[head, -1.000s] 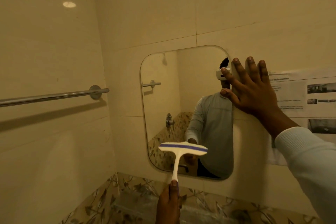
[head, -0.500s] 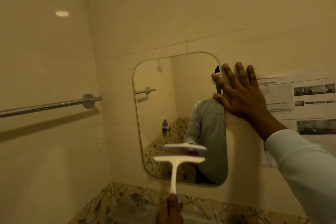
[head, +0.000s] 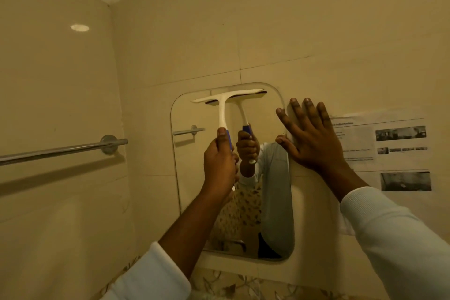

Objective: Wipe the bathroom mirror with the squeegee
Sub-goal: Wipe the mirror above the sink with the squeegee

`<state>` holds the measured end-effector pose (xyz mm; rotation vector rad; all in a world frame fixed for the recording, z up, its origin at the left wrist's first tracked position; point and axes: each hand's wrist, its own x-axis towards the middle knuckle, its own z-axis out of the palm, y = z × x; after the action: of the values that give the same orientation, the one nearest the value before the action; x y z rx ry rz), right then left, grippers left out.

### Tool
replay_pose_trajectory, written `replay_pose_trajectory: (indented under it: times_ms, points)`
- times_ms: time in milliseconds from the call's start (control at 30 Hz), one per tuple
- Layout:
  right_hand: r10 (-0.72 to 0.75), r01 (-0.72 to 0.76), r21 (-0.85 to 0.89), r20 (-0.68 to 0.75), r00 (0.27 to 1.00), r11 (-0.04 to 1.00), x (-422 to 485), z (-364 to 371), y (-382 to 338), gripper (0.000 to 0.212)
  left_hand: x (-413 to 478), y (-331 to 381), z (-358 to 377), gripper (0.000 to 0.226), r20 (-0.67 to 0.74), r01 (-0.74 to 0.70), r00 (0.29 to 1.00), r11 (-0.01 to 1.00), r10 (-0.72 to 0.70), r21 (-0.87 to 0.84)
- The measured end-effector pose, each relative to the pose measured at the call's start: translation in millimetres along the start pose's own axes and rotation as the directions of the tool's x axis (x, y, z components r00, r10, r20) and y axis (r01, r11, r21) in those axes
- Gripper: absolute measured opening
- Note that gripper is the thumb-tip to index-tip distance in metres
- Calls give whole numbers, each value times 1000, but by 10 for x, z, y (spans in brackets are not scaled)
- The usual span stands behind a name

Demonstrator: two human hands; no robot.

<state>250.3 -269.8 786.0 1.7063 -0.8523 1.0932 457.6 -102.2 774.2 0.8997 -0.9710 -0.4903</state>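
Note:
A rounded rectangular mirror (head: 192, 178) hangs on the beige tiled wall. My left hand (head: 220, 161) grips the blue-and-white handle of a white squeegee (head: 222, 107), thumb up along the handle. Its blade lies level against the glass at the mirror's top edge. My right hand (head: 309, 136) presses flat, fingers spread, on the mirror's right edge and the wall beside it. The glass reflects the squeegee, my hand and a person's sleeve.
A chrome towel bar (head: 60, 150) runs along the left wall at hand height. A printed paper notice (head: 389, 151) is stuck to the wall right of the mirror. Floral-patterned tiles (head: 243, 285) run below the mirror.
My left hand has lifted the squeegee from below the mirror's lower part up to its top edge. My right hand stays pressed on the mirror's right edge.

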Motion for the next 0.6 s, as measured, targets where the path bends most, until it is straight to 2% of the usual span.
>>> replay_pose_trajectory:
  times_ms: [267,433,600]
  points:
    - [115,-101,151,-87,990,983,-56,-35,-3,73,-128,-203,75,47,78,44,996,997,-49,69]
    - [127,-111,155,-98,987,982,-50,-50,-24,65,-415,-464,-20,43,109,20,993,989,-36,145]
    - [119,-104,137,-107,987,985,-44,-39,-19,64,-682,-844,-185,48,91,64,992,981,-82,182]
